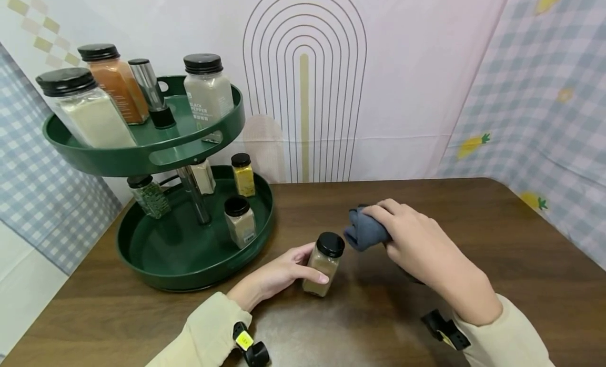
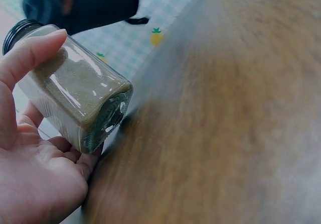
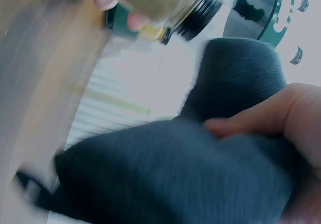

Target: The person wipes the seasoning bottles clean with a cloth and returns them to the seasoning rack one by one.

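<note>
A square glass spice jar (image 1: 321,267) with a black lid and tan powder inside is gripped by my left hand (image 1: 279,275), thumb across its front. In the left wrist view the jar (image 2: 83,83) tilts, its base toward the camera. My right hand (image 1: 416,241) holds a bunched dark blue-grey cloth (image 1: 365,230) just right of the jar's lid, a small gap apart. In the right wrist view the cloth (image 3: 165,174) fills the lower part, thumb pressed on it. Most of the right fingers are hidden behind the cloth.
A green two-tier turntable rack (image 1: 189,280) stands at the left. Its upper tray (image 1: 118,164) carries large jars and a silver-and-black cylinder; its lower tray bears several small spice jars, one yellow jar (image 1: 244,179) among them. The brown wooden table (image 1: 379,325) meets a cloth backdrop (image 1: 407,93).
</note>
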Tool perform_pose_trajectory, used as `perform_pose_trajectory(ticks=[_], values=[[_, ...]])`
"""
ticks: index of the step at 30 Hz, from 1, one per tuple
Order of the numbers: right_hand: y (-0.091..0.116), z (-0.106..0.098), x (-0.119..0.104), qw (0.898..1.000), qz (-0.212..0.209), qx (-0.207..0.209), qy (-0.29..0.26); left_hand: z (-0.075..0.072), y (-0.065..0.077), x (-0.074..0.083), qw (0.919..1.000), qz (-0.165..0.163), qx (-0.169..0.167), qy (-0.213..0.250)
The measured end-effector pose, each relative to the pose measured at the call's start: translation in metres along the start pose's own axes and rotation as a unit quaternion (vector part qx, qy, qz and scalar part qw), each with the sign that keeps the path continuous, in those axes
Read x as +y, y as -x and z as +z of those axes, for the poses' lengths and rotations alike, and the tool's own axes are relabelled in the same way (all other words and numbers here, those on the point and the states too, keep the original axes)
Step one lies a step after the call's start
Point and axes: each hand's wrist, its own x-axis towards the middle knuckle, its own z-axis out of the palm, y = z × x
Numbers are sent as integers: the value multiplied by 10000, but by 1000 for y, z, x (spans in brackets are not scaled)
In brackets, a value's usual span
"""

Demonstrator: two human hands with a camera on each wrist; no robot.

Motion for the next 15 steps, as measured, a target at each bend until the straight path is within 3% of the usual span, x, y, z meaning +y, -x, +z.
perform_pose_trajectory(ticks=[3, 6, 9, 15], values=[[-2, 1, -8, 9967, -469, 567, -341, -1, 0, 1, 10000, 8, -2, -12], [-2, 6, -18, 9911, -878, 846, -534, -1, 0, 2, 10000, -27, -5, 12], [-2, 13, -25, 9900, -1094, 728, -517, -1, 0, 2, 10000, -55, -10, -18], [-4, 25, -24, 9924, -1002, 481, -523, 0, -1, 3, 10000, -18, -13, -36]])
